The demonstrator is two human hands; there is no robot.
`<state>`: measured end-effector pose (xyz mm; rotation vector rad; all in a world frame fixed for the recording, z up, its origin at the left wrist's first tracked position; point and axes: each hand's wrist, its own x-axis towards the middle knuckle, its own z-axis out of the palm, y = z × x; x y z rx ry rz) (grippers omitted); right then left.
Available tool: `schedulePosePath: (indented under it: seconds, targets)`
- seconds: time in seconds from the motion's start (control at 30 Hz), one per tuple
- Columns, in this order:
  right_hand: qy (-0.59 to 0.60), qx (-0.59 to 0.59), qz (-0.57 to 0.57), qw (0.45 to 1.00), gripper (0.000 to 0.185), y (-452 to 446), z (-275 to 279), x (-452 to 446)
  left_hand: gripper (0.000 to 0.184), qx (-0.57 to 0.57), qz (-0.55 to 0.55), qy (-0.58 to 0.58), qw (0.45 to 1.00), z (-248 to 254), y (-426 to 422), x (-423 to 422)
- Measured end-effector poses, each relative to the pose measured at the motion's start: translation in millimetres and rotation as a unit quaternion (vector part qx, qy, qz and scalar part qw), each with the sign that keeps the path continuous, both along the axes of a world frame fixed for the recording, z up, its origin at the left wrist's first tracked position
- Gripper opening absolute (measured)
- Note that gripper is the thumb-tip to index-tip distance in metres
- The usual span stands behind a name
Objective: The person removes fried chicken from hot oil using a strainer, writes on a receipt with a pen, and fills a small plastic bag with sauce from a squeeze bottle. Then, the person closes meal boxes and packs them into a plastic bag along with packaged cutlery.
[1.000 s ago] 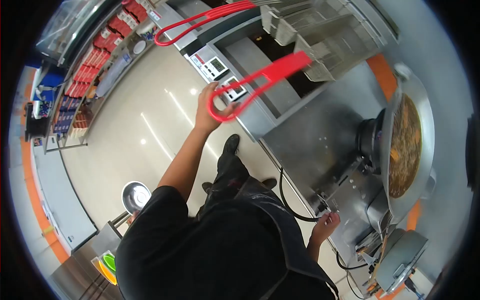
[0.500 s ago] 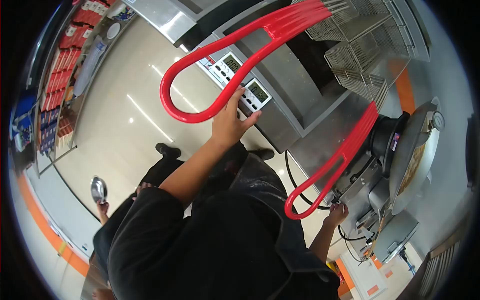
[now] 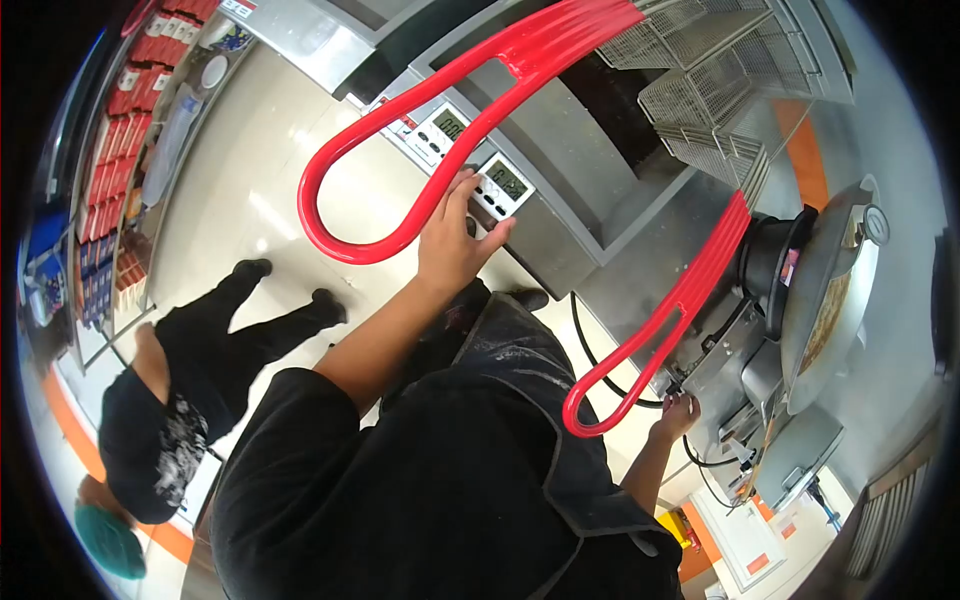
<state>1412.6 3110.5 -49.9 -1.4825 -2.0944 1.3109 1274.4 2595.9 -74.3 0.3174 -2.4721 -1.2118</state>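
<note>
My left hand [image 3: 457,240] is raised to the front of the steel fryer, fingers and thumb apart. Its fingertips touch the lower edge of a white digital timer [image 3: 503,186]. A second white timer [image 3: 438,132] is mounted beside it, partly covered by the red handle [image 3: 375,245] of a wire fryer basket [image 3: 690,100]. At the counter's front edge, my right hand [image 3: 681,412] has its fingers closed at a small dark fitting near a black hose [image 3: 610,385]; what they grip is hidden. Another red basket handle [image 3: 640,355] reaches out just above that hand.
On the right counter stand a black pot [image 3: 770,265] and a large round pan [image 3: 825,310] with a dial thermometer [image 3: 875,224]. A person in black [image 3: 165,410] stands on the floor at left. Shelves with red packages [image 3: 120,150] line the far left.
The person at left, earlier mostly hidden behind my arm with a metal bowl showing, is now in fuller view; the bowl is out of sight. My hands stay nearly in place as the view shifts slightly.
</note>
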Motion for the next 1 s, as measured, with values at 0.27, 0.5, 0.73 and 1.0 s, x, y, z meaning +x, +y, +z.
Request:
schedulePosePath:
  seconds: [0.27,0.5,0.73,1.0]
  targets:
    - [0.008,-0.004,-0.008,1.000,0.045,-6,5,-1,0.070,-0.042,-0.003,0.014,0.999,-2,-1,-1]
    - [0.005,-0.007,0.010,1.000,0.047,-10,11,0,0.068,-0.058,-0.004,0.022,0.998,-3,0,-2]
    - [0.132,-0.064,0.094,0.985,0.040,17,-12,22,0.070,-0.032,0.004,0.048,0.998,-15,4,0]
    - [0.107,-0.032,0.020,0.994,0.035,-5,6,15,0.072,-0.029,0.005,0.088,0.996,-47,8,48]
